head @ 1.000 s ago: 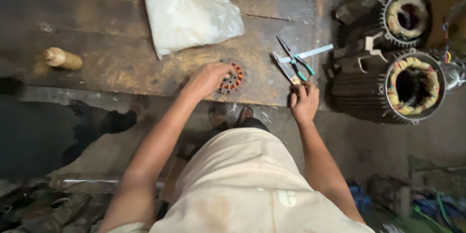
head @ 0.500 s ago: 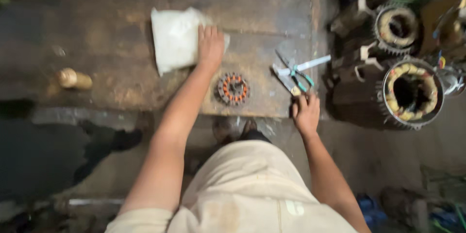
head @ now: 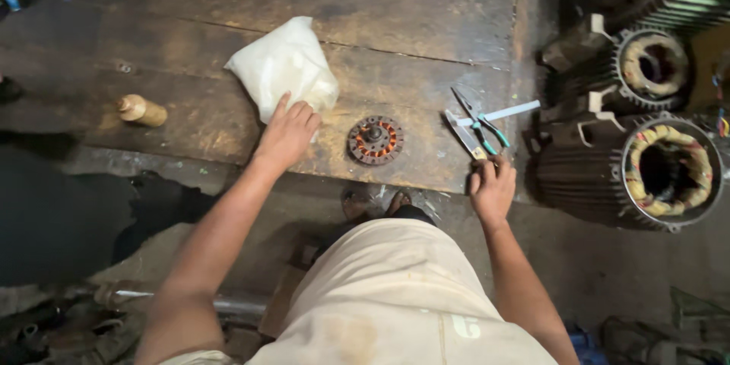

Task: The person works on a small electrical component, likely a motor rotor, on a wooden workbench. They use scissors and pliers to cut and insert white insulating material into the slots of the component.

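Two bare hands are at work over a dark, worn wooden bench (head: 426, 23) that fills the upper half of the frame. Left hand (head: 289, 133), just left of centre, lies with fingers spread flat on the lower edge of a white plastic bag (head: 283, 67), pressing on it rather than clenched around it; the bag sits crumpled on the planks, up and to the left of centre. Just to the right of that hand, near the bench's front edge, sits a small round stator (head: 376, 140) with copper-coloured windings, untouched and lying flat. Over to the right, right hand (head: 493, 186) is curled at the front edge of the bench, fingers bent around what looks like a small tool handle, though the view is too poor to be sure what it grasps. Right above it lie pliers with teal grips (head: 480, 123), jaws spread, crossed with a pale flat strip (head: 508, 111). At the left of the bench lies a small wooden handle (head: 141, 109), well apart from both hands. At the right edge of the frame, two large finned motor housings (head: 608, 160) rest off the bench, their windings showing in the open ends.
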